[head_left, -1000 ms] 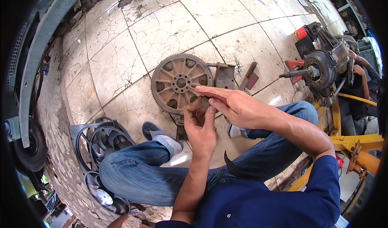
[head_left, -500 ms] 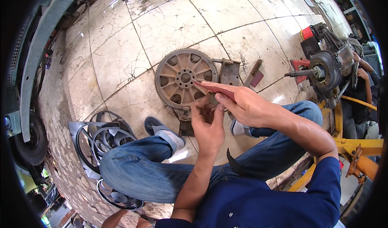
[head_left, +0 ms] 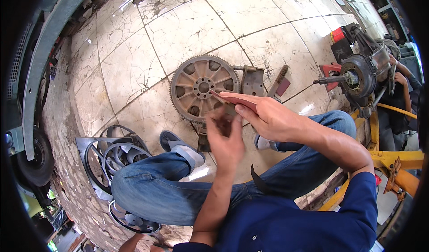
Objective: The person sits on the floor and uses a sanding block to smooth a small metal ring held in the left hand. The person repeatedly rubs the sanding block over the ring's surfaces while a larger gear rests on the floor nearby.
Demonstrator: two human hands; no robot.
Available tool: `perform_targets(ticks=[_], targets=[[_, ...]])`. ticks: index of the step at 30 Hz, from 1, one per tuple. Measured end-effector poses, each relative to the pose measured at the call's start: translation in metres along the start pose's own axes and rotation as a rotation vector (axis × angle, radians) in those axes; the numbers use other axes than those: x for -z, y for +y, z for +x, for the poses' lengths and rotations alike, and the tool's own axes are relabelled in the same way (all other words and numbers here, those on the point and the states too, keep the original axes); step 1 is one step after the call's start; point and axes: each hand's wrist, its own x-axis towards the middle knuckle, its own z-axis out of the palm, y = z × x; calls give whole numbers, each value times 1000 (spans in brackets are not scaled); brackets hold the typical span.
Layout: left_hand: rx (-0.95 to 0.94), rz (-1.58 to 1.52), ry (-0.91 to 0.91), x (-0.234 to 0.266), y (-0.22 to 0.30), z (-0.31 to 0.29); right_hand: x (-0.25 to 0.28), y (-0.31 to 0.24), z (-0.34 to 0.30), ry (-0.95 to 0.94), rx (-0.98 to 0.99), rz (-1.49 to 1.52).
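Pinching a reddish-brown abrasive sheet (head_left: 243,101)
My right grip (head_left: 272,118) is clamping it near a round, toothed brown-metal flywheel (head_left: 202,71); my left grip (head_left: 225,140) is blurring onscreen, its opening or hold I cannot tell.

Cracked pale tile floor (head_left: 129,60), bright reflected glints (head_left: 307,108)

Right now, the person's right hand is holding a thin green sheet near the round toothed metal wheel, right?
No: the thin sheet is dark red, not green, as the head view shows. The right hand does hold it near the round toothed metal wheel.
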Motion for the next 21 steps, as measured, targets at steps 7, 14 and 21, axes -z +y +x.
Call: perform_targets(ticks=[7,14,21], targets=[[40,30,45,-3,6,-5,-2,0,0,-19,-13,43],[7,-86,66,-1,-4,6,-2,-1,0,-14,-7,17],[15,-123,80,-2,4,11,-5,-2,-3,14,32,-54]])
